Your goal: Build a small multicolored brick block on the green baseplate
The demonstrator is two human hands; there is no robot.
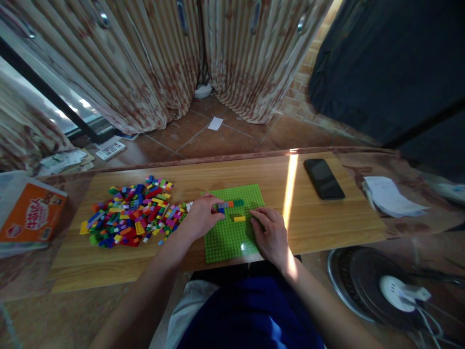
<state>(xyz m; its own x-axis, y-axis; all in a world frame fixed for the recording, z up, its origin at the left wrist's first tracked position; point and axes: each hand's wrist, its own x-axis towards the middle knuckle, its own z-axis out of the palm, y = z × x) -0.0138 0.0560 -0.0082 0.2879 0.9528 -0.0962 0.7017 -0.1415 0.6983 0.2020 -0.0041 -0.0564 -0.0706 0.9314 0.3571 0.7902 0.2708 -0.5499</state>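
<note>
A bright green baseplate (pixel 225 242) lies on the wooden table in front of me. On its upper part runs a short row of bricks, with grey, an orange brick (pixel 230 204) and a dark green brick (pixel 239 202). A yellow brick (pixel 239 219) sits a little below that row. At the row's left end, my left hand (pixel 203 214) has thumb and forefinger closed around a small blue brick (pixel 221 210), partly hidden by the fingers. My right hand (pixel 271 235) rests at the plate's right edge, fingers loosely bent and apart, holding nothing visible.
A heap of loose coloured bricks (pixel 134 213) spreads over the table's left side. A black phone (pixel 324 179) lies to the right, with white papers (pixel 394 196) beyond it. An orange-labelled box (pixel 32 213) stands far left. A white power strip (pixel 397 293) sits low at right.
</note>
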